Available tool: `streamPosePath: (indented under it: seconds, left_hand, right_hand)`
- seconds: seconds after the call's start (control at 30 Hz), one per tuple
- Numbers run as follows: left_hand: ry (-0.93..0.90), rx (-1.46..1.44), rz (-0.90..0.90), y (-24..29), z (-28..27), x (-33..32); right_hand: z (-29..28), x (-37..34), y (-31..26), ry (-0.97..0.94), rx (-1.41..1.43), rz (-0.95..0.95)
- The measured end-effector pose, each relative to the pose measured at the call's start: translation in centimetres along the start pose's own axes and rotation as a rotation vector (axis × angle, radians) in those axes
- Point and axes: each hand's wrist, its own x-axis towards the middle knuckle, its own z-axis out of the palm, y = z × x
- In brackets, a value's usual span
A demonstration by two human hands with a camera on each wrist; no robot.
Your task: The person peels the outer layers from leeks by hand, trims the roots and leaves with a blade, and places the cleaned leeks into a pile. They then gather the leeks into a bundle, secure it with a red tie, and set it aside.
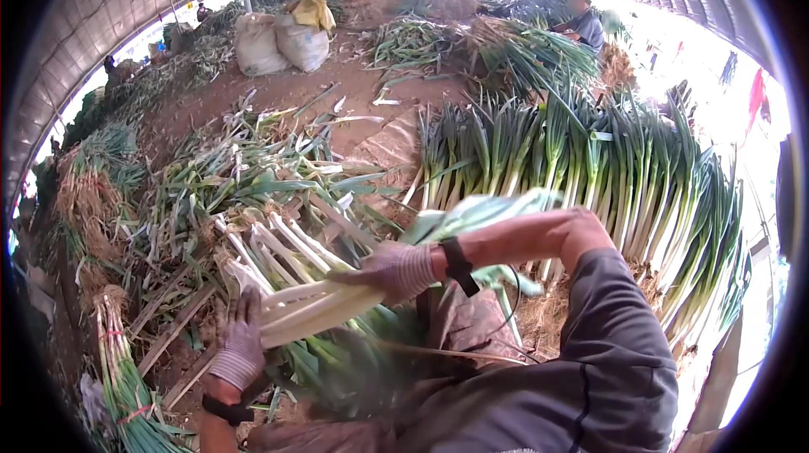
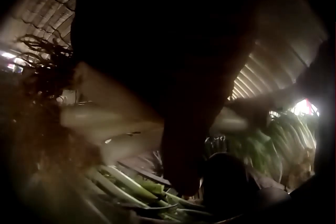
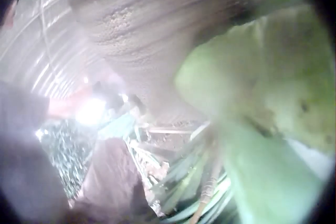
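Note:
A few thick leeks [image 1: 308,311] lie across the front of the body, white ends to the left and leaves to the right. My right hand [image 1: 396,272], in a glove with a striped cuff, grips them where the white turns to leaf. Their broad green leaves [image 3: 262,77] fill the right side of the right wrist view. At the root end my left hand [image 1: 238,342], gloved too, holds the white stalks. Dark in the left wrist view, that hand crosses the pale stalks [image 2: 118,119], with stringy roots [image 2: 50,69] beyond it.
More white-stalked leeks [image 1: 286,242] lie on a leafy heap just ahead. A long row of leeks [image 1: 565,150] stands at the right. Tied green bundles [image 1: 118,352] lie at the left. Stuffed sacks [image 1: 282,44] stand further back, and another person [image 1: 584,27] is at the far right.

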Motion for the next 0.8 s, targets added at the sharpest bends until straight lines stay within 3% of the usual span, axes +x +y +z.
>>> streamPosePath:
  seconds: [0.07,0.13,0.17,0.3,0.4,0.43,0.47,0.53,0.6,0.63,0.7,0.77,0.8]
  left_hand:
    - [0.019,-0.170,-0.041,1.3,-0.1,-1.5]
    - [0.037,-0.336,-0.146,2.6,1.7,-3.6]
    - [0.277,-0.318,-0.105,3.0,5.5,-4.0]
    - [0.385,-0.713,-0.349,5.5,9.4,-4.9]
    - [0.369,-0.953,-0.318,4.3,4.9,-5.9]
    - [0.387,-1.110,-0.254,3.5,4.3,-5.9]
    - [0.288,-1.485,-0.260,3.0,3.3,-6.7]
    - [0.315,-1.493,-0.308,2.5,2.2,-7.2]
    - [0.182,-1.575,-0.374,2.2,2.4,-7.7]
    - [0.109,-1.615,-0.404,2.1,2.6,-8.0]
    - [0.442,-1.652,-0.492,3.6,3.0,-7.4]
    - [0.698,-1.717,-0.593,5.7,2.9,-6.6]
    - [0.540,-1.814,-0.743,6.6,1.4,-6.7]
  right_hand:
    - [-1.5,1.0,-0.6,-0.021,-0.069,-0.115]
    - [-3.5,3.1,-2.0,-0.188,-0.182,-0.106]
    - [-4.3,3.5,-2.4,-0.176,-0.288,-0.170]
    - [-7.1,6.9,-2.2,-0.090,-0.448,-0.443]
    - [-12.2,9.3,-5.0,-0.074,-0.703,-0.560]
    - [-12.9,10.4,-5.3,-0.055,-0.724,-0.599]
    - [-13.5,11.6,-5.8,-0.032,-0.745,-0.637]
    - [-15.7,13.3,-8.1,-0.074,-0.917,-0.686]
    - [-17.1,15.9,-9.6,-0.033,-1.094,-0.749]
    - [-17.5,17.1,-10.0,0.027,-1.145,-0.775]
    - [-17.4,20.6,-10.2,0.149,-1.100,-0.770]
    - [-13.4,21.8,-8.7,0.588,-0.771,-0.602]
    - [-11.0,22.2,-8.2,0.792,-0.594,-0.507]
